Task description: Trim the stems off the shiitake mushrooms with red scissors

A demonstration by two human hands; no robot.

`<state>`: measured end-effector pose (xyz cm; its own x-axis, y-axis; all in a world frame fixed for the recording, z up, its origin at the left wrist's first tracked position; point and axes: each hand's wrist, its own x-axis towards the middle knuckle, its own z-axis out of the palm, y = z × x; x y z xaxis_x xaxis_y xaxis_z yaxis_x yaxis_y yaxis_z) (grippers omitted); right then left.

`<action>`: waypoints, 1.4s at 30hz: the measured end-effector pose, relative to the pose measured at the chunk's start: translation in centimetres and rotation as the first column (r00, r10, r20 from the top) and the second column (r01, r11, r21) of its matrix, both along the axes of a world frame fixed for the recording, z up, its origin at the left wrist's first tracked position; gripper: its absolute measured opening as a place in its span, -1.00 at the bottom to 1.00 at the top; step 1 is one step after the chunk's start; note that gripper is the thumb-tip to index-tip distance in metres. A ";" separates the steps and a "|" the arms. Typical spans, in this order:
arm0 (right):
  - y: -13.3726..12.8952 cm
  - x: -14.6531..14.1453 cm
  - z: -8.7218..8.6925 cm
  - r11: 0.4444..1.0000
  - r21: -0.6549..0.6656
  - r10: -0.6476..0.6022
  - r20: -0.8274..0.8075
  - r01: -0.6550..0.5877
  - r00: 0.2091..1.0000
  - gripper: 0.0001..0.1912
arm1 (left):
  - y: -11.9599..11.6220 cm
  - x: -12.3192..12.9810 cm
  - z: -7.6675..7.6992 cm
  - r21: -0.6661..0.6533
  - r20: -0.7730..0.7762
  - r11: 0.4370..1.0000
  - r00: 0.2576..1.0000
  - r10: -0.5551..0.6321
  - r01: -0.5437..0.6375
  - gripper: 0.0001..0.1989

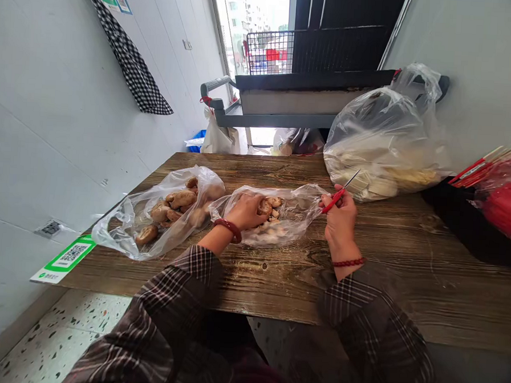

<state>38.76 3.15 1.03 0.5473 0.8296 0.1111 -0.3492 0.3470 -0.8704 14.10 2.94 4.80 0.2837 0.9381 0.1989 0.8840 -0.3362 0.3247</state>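
Note:
Two clear plastic bags with brown mushrooms lie on the wooden table. In the middle bag (297,216), my left hand (246,212) reaches in at the left side, its fingers curled against a mushroom (265,207). Small pale pieces lie beside that mushroom. At the bag's right end, my right hand (340,214) is closed on red-handled scissors (334,200), whose metal tip points up and right. The bag's edge touches that hand. The left bag (128,216) stands open with several whole mushrooms (181,198) inside.
A large clear bag of pale food (381,158) sits at the table's back right. Red sticks (474,171) and a red plastic bag (509,207) are at the far right. A QR-code card (70,258) lies at the left edge. A grey cart (280,121) stands behind the table (272,284).

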 end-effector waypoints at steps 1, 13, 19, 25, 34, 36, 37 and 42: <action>0.0 0.0 0.0 1.000 0.000 0.000 0.006 0.000 1.000 -0.38 | 0.1 0.4 -0.2 0.011 -0.047 1.000 0.999 -0.002 0.002 -0.53; -0.6 -0.5 0.2 1.000 0.005 0.003 0.098 -0.004 0.995 -0.40 | 1.3 5.3 -0.5 -0.012 -0.288 0.999 0.957 0.047 -0.052 -0.69; -0.7 -0.6 0.3 1.000 -0.002 0.015 0.096 -0.015 0.995 -0.41 | 2.1 5.8 -0.7 -0.019 -0.297 0.996 0.952 0.073 -0.082 -0.65; -0.8 -0.6 0.4 1.000 -0.004 0.021 0.074 -0.021 0.997 -0.39 | 2.4 5.0 -0.6 -0.063 -0.301 0.996 0.953 0.049 -0.071 -0.61; -0.6 -0.3 0.6 1.000 0.008 -0.021 0.051 0.021 0.998 -0.40 | 0.8 5.5 0.9 0.028 -0.245 0.998 0.968 0.059 -0.054 -0.57; -0.5 -0.1 0.6 1.000 0.007 -0.030 0.044 0.030 0.999 -0.41 | 0.0 4.9 1.3 0.047 -0.208 0.998 0.978 -0.025 0.036 -0.62; -0.5 -0.1 0.6 0.999 0.005 -0.032 0.043 0.032 0.999 -0.41 | -0.4 4.4 1.5 0.058 -0.173 0.994 0.982 -0.079 0.091 -0.64; -0.5 -0.2 0.6 0.999 0.016 -0.035 0.062 0.035 0.997 -0.42 | -2.0 0.8 2.1 0.116 0.202 0.991 0.975 -0.091 0.068 -0.68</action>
